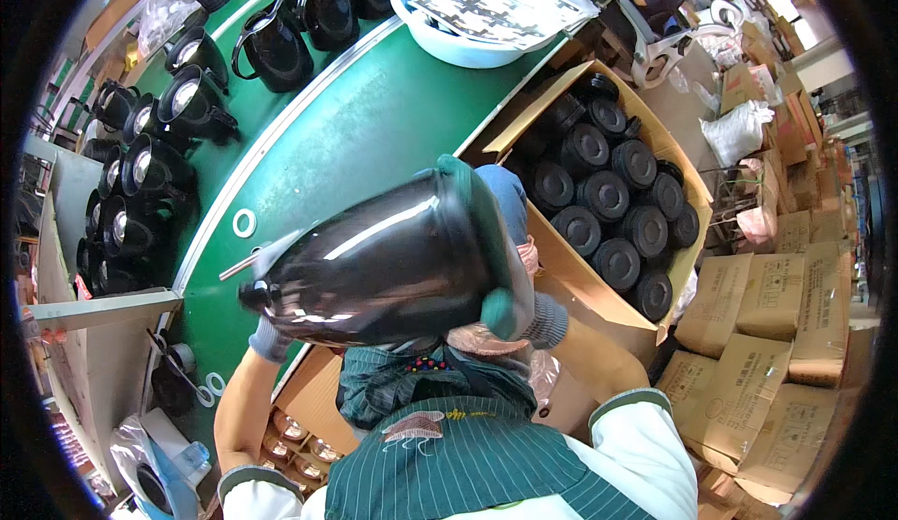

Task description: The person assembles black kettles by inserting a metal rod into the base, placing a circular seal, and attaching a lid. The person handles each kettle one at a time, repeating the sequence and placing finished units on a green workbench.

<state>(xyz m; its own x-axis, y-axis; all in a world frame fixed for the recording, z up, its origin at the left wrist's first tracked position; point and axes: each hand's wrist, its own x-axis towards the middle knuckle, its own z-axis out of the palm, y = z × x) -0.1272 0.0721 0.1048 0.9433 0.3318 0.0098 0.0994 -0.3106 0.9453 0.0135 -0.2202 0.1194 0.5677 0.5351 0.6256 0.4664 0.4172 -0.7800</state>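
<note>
A large glossy black jug body (383, 258) lies tilted across my front, close to the camera and slightly blurred. My right hand (503, 312), in a grey knit glove with green coating, grips its wide end. At the narrow end, my left hand (271, 338) holds the jug from below; its grey glove cuff shows, while most of its fingers are hidden behind the black body. Beside that end, a thin metal rod (238, 267) sticks out over the green table (374, 118). A white ring (244, 223) lies on the table just beyond.
Several black jugs (276, 48) stand at the table's far side and left. A light blue basin (468, 48) holds printed sheets. To my right, an open carton (645, 319) contains black round parts (599, 193). Stacked cartons (758, 380) stand farther right; scissors (182, 370) lie at left.
</note>
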